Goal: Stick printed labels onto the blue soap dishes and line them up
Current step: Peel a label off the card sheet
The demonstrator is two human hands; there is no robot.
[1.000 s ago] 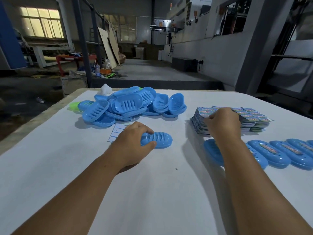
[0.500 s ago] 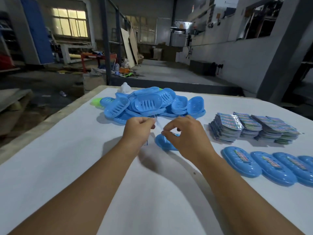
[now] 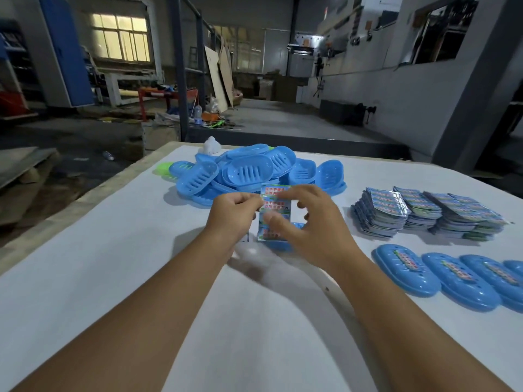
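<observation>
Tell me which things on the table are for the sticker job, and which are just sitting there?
For the job:
label sheet, held by left hand and right hand
soap dish beneath it
dish pile
label stacks
finished row

Just lying about:
white object
green object

My right hand (image 3: 314,227) covers most of the dish (image 3: 278,244) under it; only a blue edge shows. My left hand (image 3: 235,215) hides the left edge of the label sheet (image 3: 276,212), whose lower print is blurred. The last dish (image 3: 515,265) in the row on the right is cut off by the frame. Print on the label stacks (image 3: 424,215) is too small to read. The bench (image 3: 85,278) runs out of view near me.
</observation>
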